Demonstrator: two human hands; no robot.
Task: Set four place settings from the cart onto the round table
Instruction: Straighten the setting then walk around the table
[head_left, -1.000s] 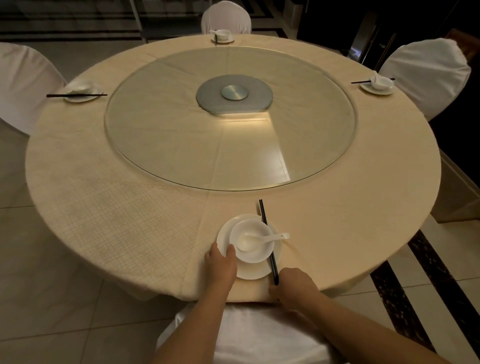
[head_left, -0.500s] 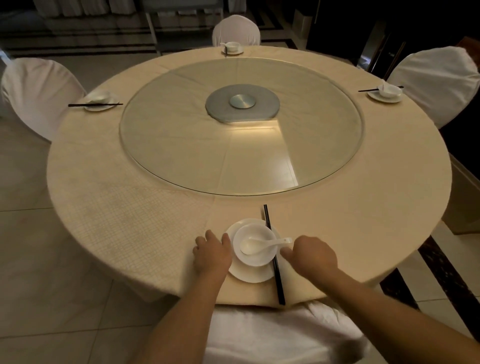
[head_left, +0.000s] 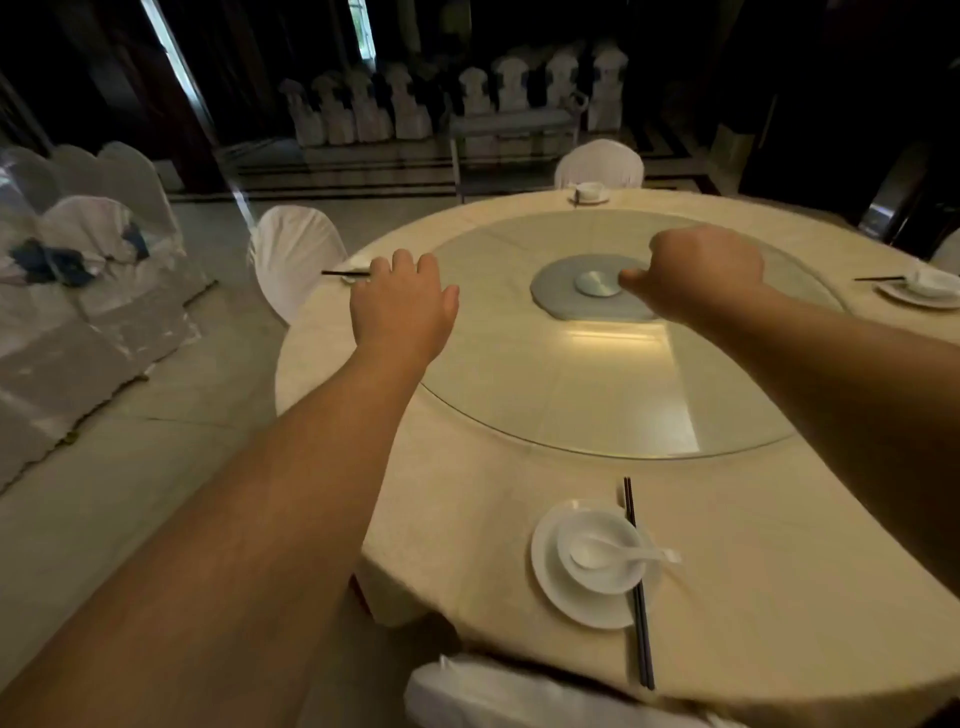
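Observation:
On the near edge of the round table (head_left: 779, 571) lies a setting: a white plate (head_left: 556, 597) with a bowl (head_left: 613, 579) and spoon (head_left: 623, 555) on it, and black chopsticks (head_left: 638, 597) along its right side. My left hand (head_left: 402, 309) hovers high above the table's left part, fingers loosely apart and holding nothing. My right hand (head_left: 696, 273) is raised over the glass turntable (head_left: 597, 395), fingers curled in, nothing in it. Other settings lie at the far side (head_left: 589, 193), the right (head_left: 922, 288) and the left (head_left: 345, 274), the left one partly hidden by my hand.
White-covered chairs stand at the far side (head_left: 600, 163), at the left (head_left: 296, 260) and right below me (head_left: 493, 696). More covered chairs (head_left: 93, 244) crowd the left floor. A metal bench or cart (head_left: 514, 124) and stacked chairs stand at the back wall.
Both hands have left the near plate and chopsticks and risen over the table. The view has tilted up and swung left, so the room behind shows.

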